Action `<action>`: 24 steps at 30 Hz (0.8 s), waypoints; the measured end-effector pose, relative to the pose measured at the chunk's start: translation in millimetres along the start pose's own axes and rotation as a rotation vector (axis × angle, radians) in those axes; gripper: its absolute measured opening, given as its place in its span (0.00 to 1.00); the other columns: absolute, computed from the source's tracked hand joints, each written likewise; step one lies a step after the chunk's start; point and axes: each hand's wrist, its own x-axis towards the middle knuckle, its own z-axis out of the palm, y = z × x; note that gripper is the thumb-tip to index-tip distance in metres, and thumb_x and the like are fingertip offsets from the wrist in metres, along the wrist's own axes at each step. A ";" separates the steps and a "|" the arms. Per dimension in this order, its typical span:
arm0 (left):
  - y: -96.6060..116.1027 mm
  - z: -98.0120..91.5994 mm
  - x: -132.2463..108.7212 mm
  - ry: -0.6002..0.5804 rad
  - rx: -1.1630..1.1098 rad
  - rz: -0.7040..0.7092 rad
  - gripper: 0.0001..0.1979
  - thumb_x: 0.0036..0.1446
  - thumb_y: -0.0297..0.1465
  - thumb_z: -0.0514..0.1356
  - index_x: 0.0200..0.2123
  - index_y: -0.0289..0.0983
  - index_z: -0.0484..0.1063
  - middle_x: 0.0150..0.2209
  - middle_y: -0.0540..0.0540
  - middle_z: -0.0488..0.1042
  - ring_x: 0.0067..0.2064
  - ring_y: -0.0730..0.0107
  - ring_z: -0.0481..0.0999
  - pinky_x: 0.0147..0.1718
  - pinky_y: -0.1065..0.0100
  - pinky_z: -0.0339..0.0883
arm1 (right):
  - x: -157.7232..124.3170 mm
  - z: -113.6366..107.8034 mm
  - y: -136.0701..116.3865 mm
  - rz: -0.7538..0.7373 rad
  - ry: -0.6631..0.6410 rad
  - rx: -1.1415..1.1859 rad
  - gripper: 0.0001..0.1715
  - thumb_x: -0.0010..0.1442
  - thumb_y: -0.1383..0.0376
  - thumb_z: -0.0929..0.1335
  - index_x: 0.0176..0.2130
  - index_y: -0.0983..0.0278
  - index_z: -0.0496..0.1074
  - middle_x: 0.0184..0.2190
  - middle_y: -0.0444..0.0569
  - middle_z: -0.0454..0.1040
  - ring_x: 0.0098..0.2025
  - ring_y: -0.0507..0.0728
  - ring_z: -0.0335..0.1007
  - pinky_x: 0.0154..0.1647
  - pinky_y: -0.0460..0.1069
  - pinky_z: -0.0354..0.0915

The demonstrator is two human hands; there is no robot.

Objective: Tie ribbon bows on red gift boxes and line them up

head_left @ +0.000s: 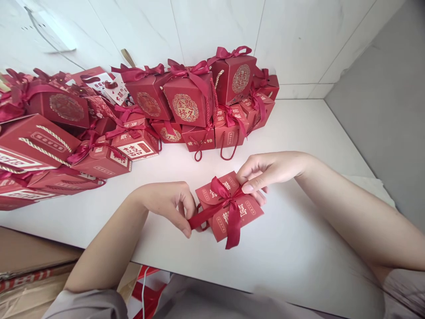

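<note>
A small red gift box (219,226) with pale Chinese lettering stands on the white table in front of me. Dark red ribbon (233,221) is tied in a bow across its top, with one tail hanging over the near side. My left hand (175,204) pinches the other ribbon end between thumb and fingertips at the box's left. At the upper right, my right hand (260,175) has thumb and fingers closed on a loop of the bow. A red cord handle shows at the left side, partly hidden behind my left fingers.
Stacks of finished-looking red boxes with bows (189,99) line the tiled wall (215,22), running down the table's left side. The white table (299,252) ends at a near edge. Cardboard boxes (33,257) stand below at left, beside a red stool-like object (149,292).
</note>
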 end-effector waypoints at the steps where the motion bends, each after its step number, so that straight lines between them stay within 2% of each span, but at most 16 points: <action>1: -1.9 -0.6 0.2 -0.024 0.025 0.020 0.07 0.50 0.32 0.70 0.26 0.34 0.81 0.26 0.43 0.81 0.28 0.70 0.78 0.25 0.75 0.69 | 0.7 0.3 0.5 -0.010 0.013 0.001 0.23 0.63 0.51 0.70 0.27 0.66 0.70 0.22 0.44 0.76 0.25 0.50 0.73 0.27 0.45 0.64; 3: -4.1 -2.2 -1.5 -0.085 0.066 0.059 0.04 0.49 0.31 0.71 0.28 0.36 0.83 0.31 0.42 0.83 0.32 0.65 0.81 0.27 0.74 0.71 | 2.3 1.6 0.9 -0.037 0.058 0.001 0.23 0.63 0.50 0.69 0.27 0.66 0.70 0.22 0.44 0.75 0.25 0.50 0.71 0.28 0.45 0.65; 5: -4.1 -4.6 -6.9 -0.139 0.101 0.055 0.05 0.47 0.31 0.72 0.29 0.37 0.83 0.31 0.43 0.83 0.31 0.64 0.81 0.26 0.73 0.71 | 3.5 3.7 0.4 -0.066 0.112 0.006 0.23 0.63 0.50 0.70 0.27 0.66 0.71 0.23 0.43 0.74 0.25 0.50 0.70 0.28 0.46 0.65; 7: -3.1 -8.6 -14.5 -0.094 0.130 -0.014 0.07 0.48 0.33 0.72 0.27 0.36 0.81 0.27 0.45 0.82 0.28 0.67 0.79 0.24 0.74 0.70 | 4.0 5.8 -0.8 -0.091 0.156 0.002 0.23 0.62 0.50 0.70 0.29 0.66 0.72 0.23 0.42 0.72 0.25 0.50 0.69 0.28 0.46 0.65; 8: -2.9 -11.1 -18.1 -0.008 0.136 -0.050 0.09 0.50 0.35 0.70 0.26 0.36 0.78 0.24 0.46 0.80 0.25 0.70 0.77 0.24 0.74 0.68 | 4.1 6.6 -1.5 -0.112 0.176 -0.011 0.23 0.62 0.49 0.70 0.29 0.66 0.72 0.23 0.42 0.71 0.26 0.50 0.68 0.28 0.46 0.64; 10: -4.0 -16.2 -21.8 0.303 0.144 -0.064 0.12 0.57 0.38 0.65 0.27 0.35 0.73 0.23 0.50 0.75 0.24 0.75 0.72 0.23 0.76 0.65 | 4.2 7.6 -2.7 -0.166 0.208 -0.071 0.22 0.62 0.50 0.70 0.30 0.66 0.73 0.25 0.42 0.70 0.27 0.49 0.65 0.28 0.46 0.61; 12: -7.2 -19.4 -18.9 0.667 0.141 0.062 0.11 0.61 0.39 0.61 0.35 0.36 0.72 0.30 0.49 0.74 0.30 0.75 0.72 0.26 0.76 0.66 | 5.0 7.7 -2.7 -0.213 0.221 -0.140 0.22 0.63 0.51 0.69 0.29 0.66 0.72 0.26 0.42 0.70 0.28 0.49 0.62 0.29 0.46 0.58; 13: -9.0 -19.7 -15.1 0.795 0.136 0.168 0.11 0.61 0.39 0.60 0.40 0.37 0.71 0.37 0.47 0.74 0.35 0.72 0.74 0.31 0.74 0.68 | 5.6 7.5 -2.2 -0.225 0.223 -0.165 0.22 0.63 0.51 0.69 0.29 0.66 0.72 0.26 0.42 0.69 0.28 0.49 0.61 0.30 0.46 0.57; 14: -10.6 -18.9 -10.2 0.867 0.128 0.283 0.13 0.61 0.40 0.60 0.44 0.38 0.70 0.43 0.44 0.73 0.43 0.68 0.74 0.37 0.72 0.70 | 6.4 7.4 -1.6 -0.230 0.222 -0.181 0.21 0.63 0.51 0.69 0.29 0.66 0.72 0.26 0.42 0.68 0.29 0.49 0.60 0.30 0.46 0.57; 16: -11.8 -14.3 0.5 0.832 0.117 0.455 0.18 0.60 0.41 0.60 0.50 0.39 0.70 0.54 0.39 0.69 0.57 0.59 0.69 0.52 0.62 0.69 | 8.1 7.4 -0.4 -0.235 0.217 -0.191 0.20 0.63 0.52 0.69 0.29 0.65 0.71 0.26 0.42 0.67 0.29 0.50 0.60 0.31 0.46 0.58; 18: -10.0 -7.4 8.8 0.727 0.133 0.487 0.17 0.60 0.41 0.61 0.50 0.39 0.71 0.60 0.38 0.65 0.64 0.53 0.63 0.60 0.55 0.62 | 9.1 8.3 -0.4 -0.239 0.209 -0.193 0.19 0.63 0.53 0.70 0.30 0.65 0.71 0.26 0.42 0.67 0.30 0.50 0.61 0.33 0.46 0.59; 22: -3.9 2.6 14.4 0.645 0.182 0.441 0.07 0.59 0.35 0.63 0.36 0.37 0.76 0.61 0.39 0.66 0.65 0.51 0.62 0.64 0.50 0.56 | 7.6 12.1 -5.3 -0.213 0.181 -0.177 0.19 0.63 0.53 0.69 0.29 0.66 0.72 0.25 0.42 0.69 0.28 0.50 0.64 0.32 0.46 0.61; 24: -2.8 3.8 14.8 0.627 0.175 0.444 0.07 0.59 0.34 0.63 0.32 0.37 0.76 0.60 0.39 0.67 0.65 0.51 0.63 0.64 0.50 0.56 | 5.7 14.4 -8.5 -0.191 0.173 -0.145 0.20 0.63 0.53 0.69 0.29 0.66 0.71 0.22 0.41 0.68 0.25 0.48 0.64 0.28 0.45 0.60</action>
